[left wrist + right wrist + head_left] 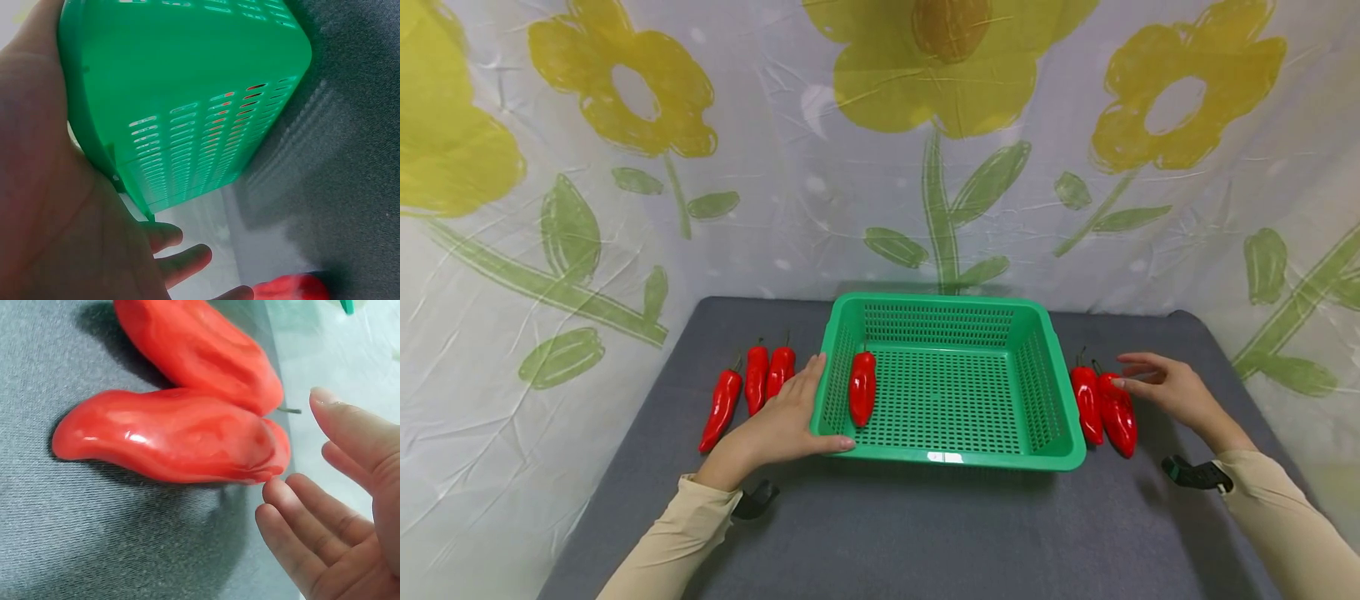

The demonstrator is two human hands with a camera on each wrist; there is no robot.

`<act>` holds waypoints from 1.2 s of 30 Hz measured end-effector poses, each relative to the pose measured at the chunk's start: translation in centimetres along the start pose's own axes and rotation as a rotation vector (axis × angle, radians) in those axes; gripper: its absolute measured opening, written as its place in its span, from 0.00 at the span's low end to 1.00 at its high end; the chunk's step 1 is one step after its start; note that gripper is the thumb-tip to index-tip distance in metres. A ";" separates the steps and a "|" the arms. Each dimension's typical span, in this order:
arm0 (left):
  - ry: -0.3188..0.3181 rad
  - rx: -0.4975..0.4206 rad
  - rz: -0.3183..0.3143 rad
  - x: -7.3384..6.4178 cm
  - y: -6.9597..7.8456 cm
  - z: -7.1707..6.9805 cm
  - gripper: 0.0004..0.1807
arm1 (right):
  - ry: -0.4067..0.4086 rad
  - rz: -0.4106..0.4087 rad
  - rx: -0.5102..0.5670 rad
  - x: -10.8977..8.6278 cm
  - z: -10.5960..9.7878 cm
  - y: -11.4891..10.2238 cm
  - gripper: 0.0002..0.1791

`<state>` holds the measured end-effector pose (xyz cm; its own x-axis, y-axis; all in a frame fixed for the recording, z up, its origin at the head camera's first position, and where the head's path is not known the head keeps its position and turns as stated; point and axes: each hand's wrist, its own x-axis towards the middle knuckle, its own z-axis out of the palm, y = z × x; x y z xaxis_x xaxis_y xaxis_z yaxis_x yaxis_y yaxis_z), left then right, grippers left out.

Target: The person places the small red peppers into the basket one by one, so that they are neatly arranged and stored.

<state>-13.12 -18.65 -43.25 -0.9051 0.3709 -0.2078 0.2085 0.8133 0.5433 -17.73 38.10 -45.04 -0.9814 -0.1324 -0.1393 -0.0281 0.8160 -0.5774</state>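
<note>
A green plastic basket [940,457] stands on the dark grey table, with one red pepper [862,389] lying inside along its left wall. My left hand [782,421] rests on the basket's front left corner, thumb along the front rim and fingers stretched along the left side. To the right of the basket lie two red peppers side by side, the outer pepper [1117,414] and the inner pepper [1086,404]. Over the stem end of the outer pepper, my right hand [1172,396] has its thumb and fingers spread apart. In the right wrist view, its fingertips [275,515] are right beside that pepper [169,437].
Three more red peppers lie left of the basket: the outermost pepper [721,410], a middle pepper [756,379] and one pepper [781,369] near my left fingers. Behind the table [925,533] hangs a white cloth [760,167] printed with yellow flowers.
</note>
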 end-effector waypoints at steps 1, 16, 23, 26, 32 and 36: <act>0.001 -0.001 0.000 0.0 0.0 0.0 0.71 | -0.002 -0.001 0.001 0.0 0.1 0.1 0.35; 0.004 -0.004 0.001 0.0 0.1 0.0 0.71 | -0.041 0.011 0.008 0.0 1.1 1.2 0.35; 0.007 0.000 0.002 0.0 0.0 0.1 0.71 | -0.055 0.020 0.028 -0.1 1.4 1.4 0.36; 0.005 -0.001 0.002 0.0 0.0 0.1 0.71 | -0.067 0.022 0.043 -0.1 1.3 1.3 0.36; 0.008 -0.001 0.006 0.0 -0.1 0.1 0.71 | -0.113 0.022 0.060 -0.2 1.0 1.0 0.37; 0.008 0.003 0.006 0.1 -0.2 0.1 0.71 | -0.143 0.012 0.070 -0.3 0.8 1.0 0.38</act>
<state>-13.17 -18.69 -43.45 -0.9069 0.3722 -0.1976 0.2152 0.8122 0.5422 -17.31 38.48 -46.20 -0.9442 -0.2062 -0.2570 0.0015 0.7773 -0.6291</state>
